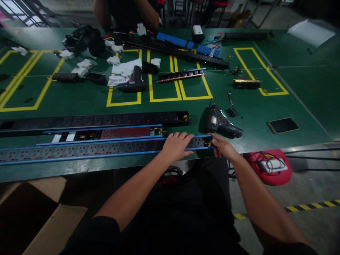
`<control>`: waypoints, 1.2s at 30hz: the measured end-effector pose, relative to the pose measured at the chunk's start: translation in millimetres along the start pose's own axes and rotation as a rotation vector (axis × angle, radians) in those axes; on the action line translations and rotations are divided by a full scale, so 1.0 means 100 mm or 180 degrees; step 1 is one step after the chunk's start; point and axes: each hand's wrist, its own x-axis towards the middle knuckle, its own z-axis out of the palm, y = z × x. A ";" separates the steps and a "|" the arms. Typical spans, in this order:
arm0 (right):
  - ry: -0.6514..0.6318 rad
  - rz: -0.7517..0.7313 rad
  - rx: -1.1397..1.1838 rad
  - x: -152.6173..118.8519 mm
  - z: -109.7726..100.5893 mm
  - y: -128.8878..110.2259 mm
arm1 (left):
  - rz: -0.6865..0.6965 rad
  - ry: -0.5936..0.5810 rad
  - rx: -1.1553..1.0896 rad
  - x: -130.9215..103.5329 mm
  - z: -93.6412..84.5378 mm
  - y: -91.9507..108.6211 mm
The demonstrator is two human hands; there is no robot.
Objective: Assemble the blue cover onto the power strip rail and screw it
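Observation:
A long blue-edged power strip [117, 147] with a row of black sockets lies along the table's near edge. My left hand [176, 145] is wrapped over it near its right end, fingers on the far side and thumb on the near side. At the strip's right end, my right hand [222, 146] pinches the end, where yellow-green wires show in an opening. Just behind lies a second blue-edged power strip [126, 132] with red-brown sockets, and beyond it a black power strip [119, 119]. A cordless drill [221, 124] rests behind my right hand.
Wrenches [230, 104] lie behind the drill, with a phone [283, 125] to the right. Another cordless drill [134, 82], socket parts and blue socket modules [171, 39] cover the far side. A person [127, 14] is across the table. A red stool [271, 167] stands lower right; a cardboard box [53, 226], lower left.

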 end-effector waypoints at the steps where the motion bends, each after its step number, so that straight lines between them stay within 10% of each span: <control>1: 0.0002 0.0005 0.0004 0.00 0.00 0.00 | -0.0033 0.0003 0.0037 -0.01 0.02 -0.01; 36: 0.0024 -0.0270 -0.0063 -0.06 0.04 0.02 | 0.0117 -0.0144 -0.0039 0.03 0.06 -0.10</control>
